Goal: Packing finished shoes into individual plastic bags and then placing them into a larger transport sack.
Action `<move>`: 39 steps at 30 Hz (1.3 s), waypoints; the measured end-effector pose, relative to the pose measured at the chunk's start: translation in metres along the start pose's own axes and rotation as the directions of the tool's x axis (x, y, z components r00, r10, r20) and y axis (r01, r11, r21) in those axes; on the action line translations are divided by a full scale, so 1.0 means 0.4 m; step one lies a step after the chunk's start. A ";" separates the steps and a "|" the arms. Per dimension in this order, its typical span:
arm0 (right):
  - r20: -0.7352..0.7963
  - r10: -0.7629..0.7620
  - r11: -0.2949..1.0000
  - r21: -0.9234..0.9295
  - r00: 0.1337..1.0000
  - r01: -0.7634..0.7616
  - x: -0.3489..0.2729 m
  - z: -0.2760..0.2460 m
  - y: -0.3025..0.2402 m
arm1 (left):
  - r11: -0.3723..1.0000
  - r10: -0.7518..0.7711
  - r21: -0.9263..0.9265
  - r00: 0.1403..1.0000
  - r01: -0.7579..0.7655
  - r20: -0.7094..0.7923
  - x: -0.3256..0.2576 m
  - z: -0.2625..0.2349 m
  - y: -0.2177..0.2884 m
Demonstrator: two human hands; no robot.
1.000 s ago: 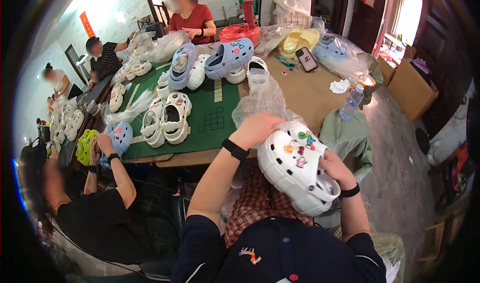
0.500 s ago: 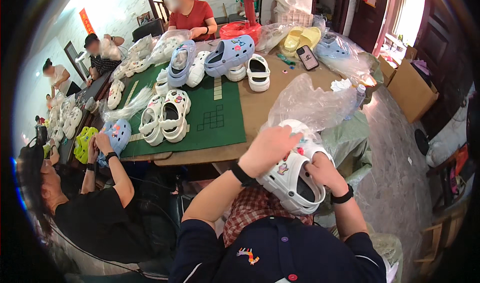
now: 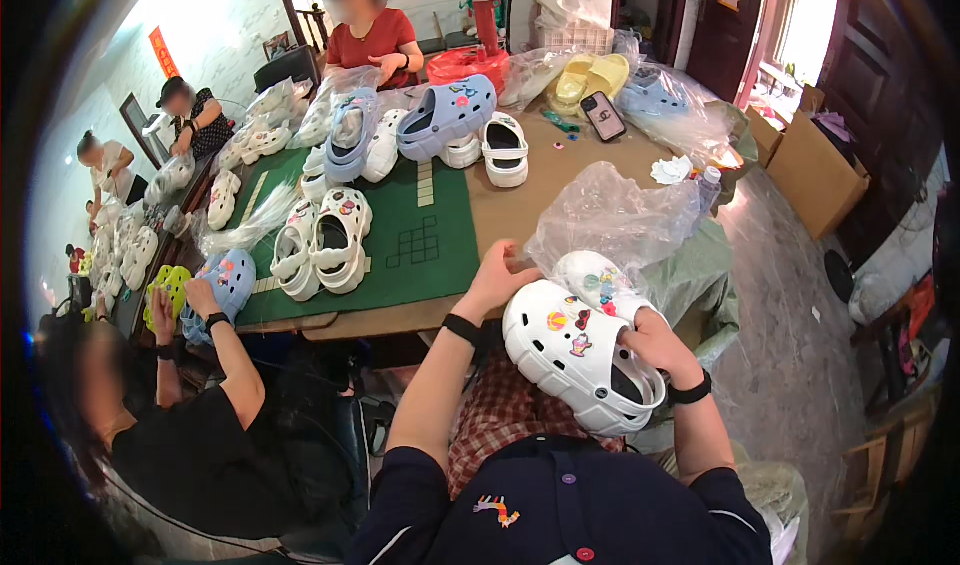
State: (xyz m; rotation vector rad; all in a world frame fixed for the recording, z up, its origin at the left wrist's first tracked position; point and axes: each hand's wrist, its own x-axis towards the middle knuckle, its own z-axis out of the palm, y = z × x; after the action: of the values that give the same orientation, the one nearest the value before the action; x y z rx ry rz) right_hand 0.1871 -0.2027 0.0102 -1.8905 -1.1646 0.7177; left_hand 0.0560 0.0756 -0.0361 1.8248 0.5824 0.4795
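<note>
- Clogs [image 3: 560, 350], a white pair dotted with colourful charms, are in front of you, over your lap at the near edge of the table [image 3: 510, 220].
- Your right hand [image 3: 665, 350] grips the pair at the shoe openings.
- Your left hand [image 3: 497, 277] is open, thumb and fingers apart, just beside the toe of the nearer shoe; you cannot tell from here whether it touches it.
- A crumpled clear bag [image 3: 610, 210] lies toward the table's near right corner, just beyond the pair.
- By the right edge you have a white tissue [image 3: 671, 170], with a bottle [image 3: 709, 187] near it.
- Toward the far right corner lies a phone [image 3: 603, 117], near yellow slippers [image 3: 590, 80].
- Left of you, more white shoes [image 3: 340, 250] stand on the green mat [image 3: 440, 290], near the table's near edge.
</note>
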 end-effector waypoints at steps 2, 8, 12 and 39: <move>-0.052 -0.007 0.999 0.048 0.999 0.010 -0.002 0.004 0.017 | 0.956 0.172 0.263 0.973 -0.127 -0.153 0.013 0.025 -0.003; -0.058 0.047 0.956 0.291 0.997 -0.028 -0.008 -0.007 0.026 | 0.965 0.254 0.101 0.957 -0.242 -0.137 0.013 0.035 -0.006; -0.140 0.034 0.884 0.467 0.990 0.035 -0.012 -0.006 0.049 | 0.907 0.420 0.129 0.828 -0.402 -0.372 -0.100 0.015 0.024; -0.293 -0.110 0.987 -0.148 0.950 0.068 0.109 0.127 -0.076 | 0.674 0.684 0.547 0.699 -0.497 -0.209 -0.263 0.029 0.113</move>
State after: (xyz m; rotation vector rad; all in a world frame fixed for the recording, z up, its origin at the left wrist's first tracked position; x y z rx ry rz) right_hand 0.1517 -0.1383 0.0062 -1.9634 -1.1166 0.2914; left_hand -0.0139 -0.0090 -0.0013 2.3977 0.3446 1.2961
